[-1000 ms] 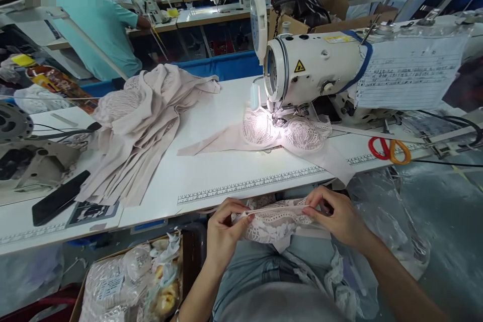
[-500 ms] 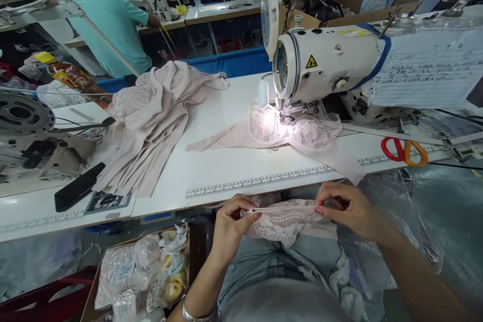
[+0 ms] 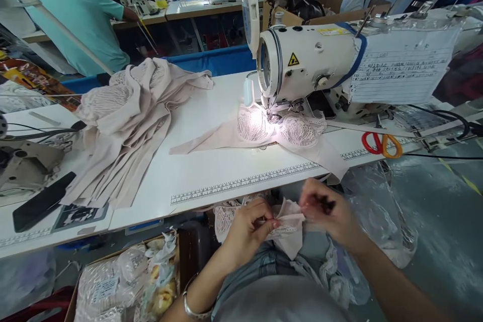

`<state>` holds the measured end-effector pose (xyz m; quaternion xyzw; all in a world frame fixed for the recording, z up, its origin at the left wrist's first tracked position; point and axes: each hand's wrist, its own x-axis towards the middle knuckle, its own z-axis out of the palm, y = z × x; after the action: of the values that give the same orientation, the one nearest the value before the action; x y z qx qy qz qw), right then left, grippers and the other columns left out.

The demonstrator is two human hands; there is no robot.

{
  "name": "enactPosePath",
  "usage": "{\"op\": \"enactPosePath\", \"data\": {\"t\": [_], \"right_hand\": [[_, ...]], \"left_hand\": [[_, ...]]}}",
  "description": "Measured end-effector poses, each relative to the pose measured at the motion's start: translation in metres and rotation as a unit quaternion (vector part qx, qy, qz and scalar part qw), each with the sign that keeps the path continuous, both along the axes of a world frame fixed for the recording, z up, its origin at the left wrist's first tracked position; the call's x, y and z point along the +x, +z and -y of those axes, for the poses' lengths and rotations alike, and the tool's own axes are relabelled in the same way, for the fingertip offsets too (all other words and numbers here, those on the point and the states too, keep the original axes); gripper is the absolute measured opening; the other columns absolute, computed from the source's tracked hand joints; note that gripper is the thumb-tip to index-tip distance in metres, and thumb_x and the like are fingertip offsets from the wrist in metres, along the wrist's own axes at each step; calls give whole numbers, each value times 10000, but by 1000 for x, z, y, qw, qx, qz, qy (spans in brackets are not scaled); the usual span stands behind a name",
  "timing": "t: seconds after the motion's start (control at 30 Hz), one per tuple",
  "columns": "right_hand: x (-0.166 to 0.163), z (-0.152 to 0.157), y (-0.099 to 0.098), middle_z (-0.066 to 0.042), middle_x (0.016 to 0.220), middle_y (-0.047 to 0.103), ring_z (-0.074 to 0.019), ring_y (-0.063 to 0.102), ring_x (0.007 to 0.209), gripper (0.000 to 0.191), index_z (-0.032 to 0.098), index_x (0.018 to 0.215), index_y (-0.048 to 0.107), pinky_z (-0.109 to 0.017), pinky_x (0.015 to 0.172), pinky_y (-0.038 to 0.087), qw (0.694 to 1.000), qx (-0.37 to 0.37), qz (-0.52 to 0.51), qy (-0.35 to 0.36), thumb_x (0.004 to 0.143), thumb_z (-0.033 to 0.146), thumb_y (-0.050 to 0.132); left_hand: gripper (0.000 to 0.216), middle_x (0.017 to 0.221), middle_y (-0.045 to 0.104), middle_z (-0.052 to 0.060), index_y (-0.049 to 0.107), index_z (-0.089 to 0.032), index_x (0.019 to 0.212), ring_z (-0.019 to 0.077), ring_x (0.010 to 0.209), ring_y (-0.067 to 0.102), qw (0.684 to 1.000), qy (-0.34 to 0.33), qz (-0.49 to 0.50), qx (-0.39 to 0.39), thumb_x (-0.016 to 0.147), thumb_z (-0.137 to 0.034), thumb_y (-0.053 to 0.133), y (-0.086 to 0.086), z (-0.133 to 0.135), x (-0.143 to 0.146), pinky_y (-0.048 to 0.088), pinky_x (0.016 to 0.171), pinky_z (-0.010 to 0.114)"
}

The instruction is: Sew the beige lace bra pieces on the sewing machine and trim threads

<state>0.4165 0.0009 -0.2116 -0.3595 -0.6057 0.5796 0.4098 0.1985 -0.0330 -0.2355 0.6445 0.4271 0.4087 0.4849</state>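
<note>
Over my lap, a pale pink lace bra (image 3: 289, 236) hangs between my hands, below the table's front edge. The thumb and fingers of my left hand (image 3: 251, 229) pinch the upper edge of its fabric. Beside it on the right, my right hand (image 3: 332, 214) is blurred by motion, with its curled fingers closed at the end of that edge. Another lace bra (image 3: 300, 131) lies spread under the lit needle area of the sewing machine (image 3: 309, 60).
A heap of pale pink bras (image 3: 132, 105) covers the table's left part, near a black phone-like object (image 3: 43, 201). Scissors (image 3: 381, 144) with red and orange handles lie at right. A carton (image 3: 177, 271) of wrapped packets stands below left. A person in a turquoise shirt (image 3: 75, 20) is beyond.
My left hand has slid right along the bra's edge, nearer my right hand. The fabric between them is shorter and bunched. The whole view has shifted to the right.
</note>
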Motion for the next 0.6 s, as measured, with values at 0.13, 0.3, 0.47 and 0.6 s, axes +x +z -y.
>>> {"op": "enactPosePath", "data": {"t": [0.13, 0.3, 0.47, 0.6], "right_hand": [[-5, 46, -32, 43, 633, 308, -64, 173, 483, 441, 165, 646, 495, -194, 408, 174, 936, -201, -284, 55, 880, 468, 714], [-35, 104, -84, 45, 445, 281, -54, 236, 419, 601, 151, 520, 384, -204, 426, 190, 866, -299, -370, 154, 971, 494, 586], [-10, 68, -57, 13, 544, 419, -86, 370, 468, 590, 143, 672, 653, -246, 491, 290, 972, -140, -124, 145, 1016, 578, 449], [10, 19, -18, -36, 870, 518, -144, 516, 723, 305, 223, 1060, 685, -266, 629, 406, 983, 116, 144, -3, 984, 496, 570]], "left_hand": [[309, 746, 569, 38, 596, -168, 716, 181, 713, 516, 1000, 13, 8, -13, 976, -325, 653, 0, -3, -11, 358, 652, 259], [289, 756, 562, 29, 599, -173, 738, 173, 725, 512, 1000, 9, 29, -7, 985, -316, 645, -1, -6, -12, 363, 647, 246], [255, 768, 580, 26, 610, -176, 756, 171, 742, 525, 1000, -3, 23, 20, 990, -273, 647, 0, -7, -9, 378, 667, 244], [247, 767, 581, 21, 611, -177, 760, 168, 747, 536, 998, -13, 16, 53, 990, -256, 649, 3, -6, -8, 382, 669, 242]]}}
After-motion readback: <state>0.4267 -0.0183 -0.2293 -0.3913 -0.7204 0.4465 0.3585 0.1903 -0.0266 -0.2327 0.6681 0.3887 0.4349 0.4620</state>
